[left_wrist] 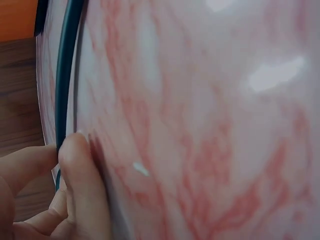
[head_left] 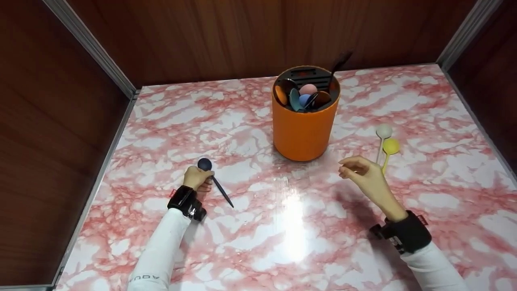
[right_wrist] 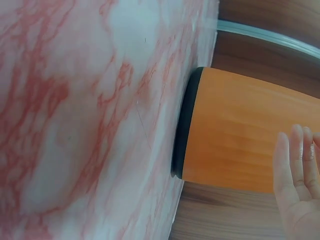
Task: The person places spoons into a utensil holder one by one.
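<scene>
On the left of the head view, my left hand (head_left: pixel 196 178) pinches a dark blue spoon (head_left: pixel 204 164) by its handle, just below the round head. The handle slants down to the right, close over the marble-patterned table. In the left wrist view, thumb and fingertips meet on the thin spoon handle (left_wrist: pixel 63 85). My right hand (head_left: pixel 366 171) hovers over the table with loosely bent fingers and nothing in them. It is right of and in front of an orange utensil holder (head_left: pixel 303 135). A white spoon (head_left: pixel 384 131) and a yellow spoon (head_left: pixel 391 146) lie behind it, their handles partly hidden.
Several spoons in various colours stand in the holder, and a dark utensil (head_left: pixel 341 61) sticks up above its rim. Brown wood-look panels (head_left: pixel 242 40) wall the table at the back and both sides. Light glares off the table's (head_left: pixel 250 250) front middle.
</scene>
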